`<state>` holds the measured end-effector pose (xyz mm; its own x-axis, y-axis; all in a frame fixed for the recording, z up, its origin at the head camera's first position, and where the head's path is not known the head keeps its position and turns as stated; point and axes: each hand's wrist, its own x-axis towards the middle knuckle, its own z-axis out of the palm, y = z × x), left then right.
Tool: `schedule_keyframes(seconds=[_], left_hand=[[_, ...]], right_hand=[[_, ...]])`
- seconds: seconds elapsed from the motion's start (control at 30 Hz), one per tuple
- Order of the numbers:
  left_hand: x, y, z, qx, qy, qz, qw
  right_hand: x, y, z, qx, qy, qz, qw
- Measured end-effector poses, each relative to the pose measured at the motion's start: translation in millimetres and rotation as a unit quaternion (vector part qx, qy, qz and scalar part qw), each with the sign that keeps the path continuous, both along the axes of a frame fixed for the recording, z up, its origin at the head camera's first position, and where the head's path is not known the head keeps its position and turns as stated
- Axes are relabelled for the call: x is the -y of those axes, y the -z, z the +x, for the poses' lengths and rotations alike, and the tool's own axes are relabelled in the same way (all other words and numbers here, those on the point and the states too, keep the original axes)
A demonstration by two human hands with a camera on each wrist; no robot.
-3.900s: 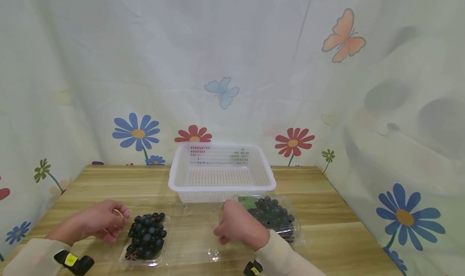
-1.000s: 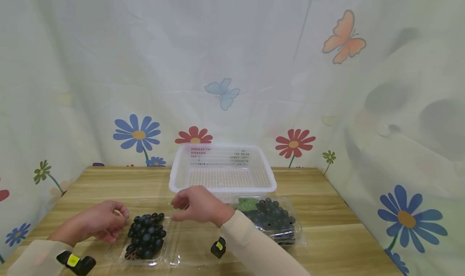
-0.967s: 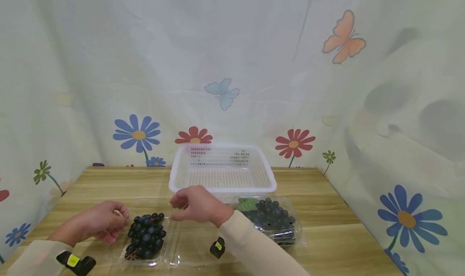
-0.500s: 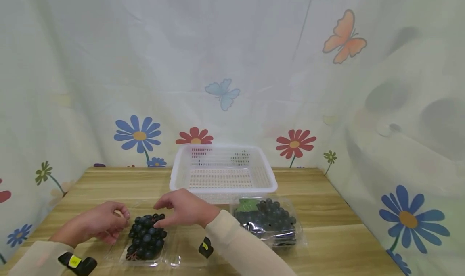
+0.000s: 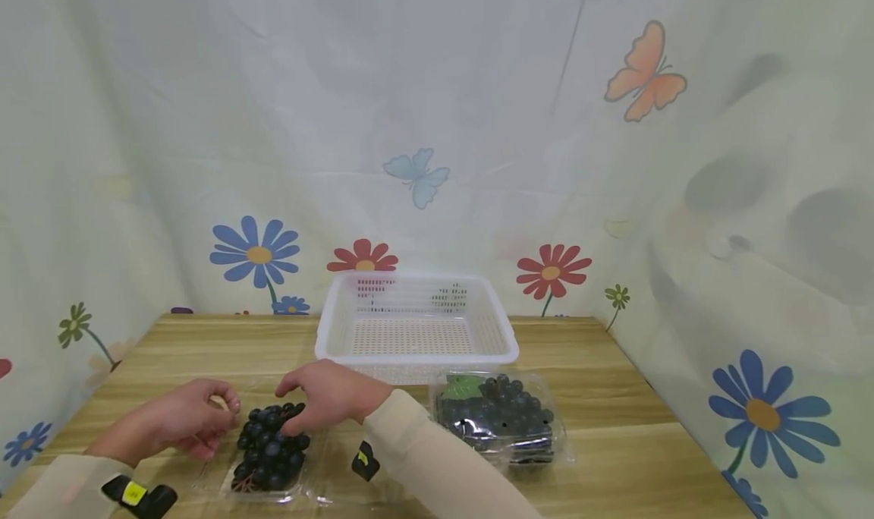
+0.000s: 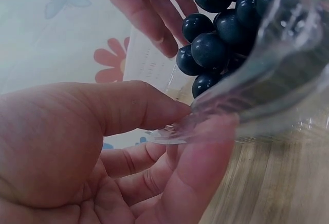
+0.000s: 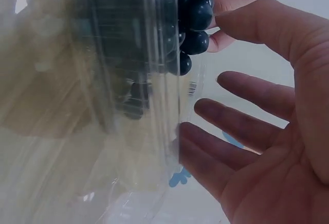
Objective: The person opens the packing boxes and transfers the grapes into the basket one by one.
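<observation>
A bunch of dark grapes lies in an opened clear plastic box at the front left of the table. At the box's left side, my left hand pinches its thin plastic edge between thumb and forefinger, as the left wrist view shows. My right hand hovers over the far right part of the bunch with thumb and fingers spread. In the right wrist view the right thumb comes close to the grapes; whether it touches them I cannot tell.
A white perforated plastic basket stands behind, holding nothing. Right of the right forearm sits a clear box of dark grapes with a green leaf, its lid on. A printed curtain borders the wooden table.
My right hand has moved left, from beside the right-hand box to above the opened box's grapes, its fingers now parted. The left hand has stayed at the box's left edge.
</observation>
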<state>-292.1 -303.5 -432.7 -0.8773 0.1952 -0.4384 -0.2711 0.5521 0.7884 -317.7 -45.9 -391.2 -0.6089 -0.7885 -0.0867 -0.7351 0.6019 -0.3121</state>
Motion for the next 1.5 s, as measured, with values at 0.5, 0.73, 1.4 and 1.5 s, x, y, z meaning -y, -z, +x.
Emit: schedule_keyframes(seconds=[0.5, 0.73, 1.4, 1.5], left_hand=[[0.6, 0.4, 1.8, -0.002, 0.009, 0.005, 0.9999], [-0.4, -0.4, 0.0, 0.003, 0.011, 0.006, 0.9999], [2.0, 0.4, -1.5, 0.002, 0.017, 0.020, 0.9997], [1.8, 0.4, -1.3, 0.000, 0.018, 0.022, 0.9996]], right_hand=[[24.2, -2.3, -3.5, 0.062, 0.015, 0.049, 0.997], [28.7, 3.4, -11.3, 0.115, 0.017, 0.042, 0.992], [44.0, 13.3, -9.2, 0.073, 0.044, 0.089, 0.992], [45.0, 14.3, -8.9, 0.075, 0.049, 0.095, 0.991]])
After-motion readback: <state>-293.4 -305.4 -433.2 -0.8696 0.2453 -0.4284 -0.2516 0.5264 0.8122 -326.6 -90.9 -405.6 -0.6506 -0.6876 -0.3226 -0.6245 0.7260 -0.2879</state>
